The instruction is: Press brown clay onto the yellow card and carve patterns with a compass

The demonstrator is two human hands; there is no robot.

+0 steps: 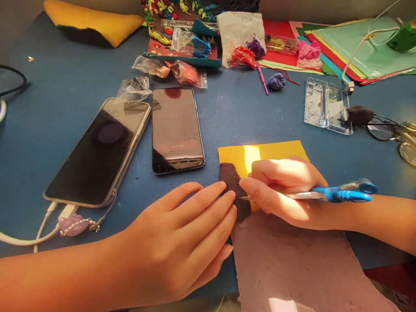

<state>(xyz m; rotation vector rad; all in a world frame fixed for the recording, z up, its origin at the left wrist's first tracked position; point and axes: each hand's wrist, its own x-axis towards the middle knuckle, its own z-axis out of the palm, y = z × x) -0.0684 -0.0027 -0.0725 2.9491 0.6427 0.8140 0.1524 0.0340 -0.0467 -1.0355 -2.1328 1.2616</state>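
While left hand (182, 234) lies flat steadying clay (232, 188), right hand (282, 190) grips scissors (338, 193).

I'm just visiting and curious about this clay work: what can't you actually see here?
- Head view: the scissors' blades, wrapped in the right hand.
- Part of the dark clay piece, under the left hand's fingertips.
- The eyeglasses, cut off by the right edge.
- Contents of the plastic bags, too small to identify.

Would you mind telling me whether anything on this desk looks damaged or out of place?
The middle phone seems cracked along its lower screen edge. A loose purple clay lump lies alone on the blue table.
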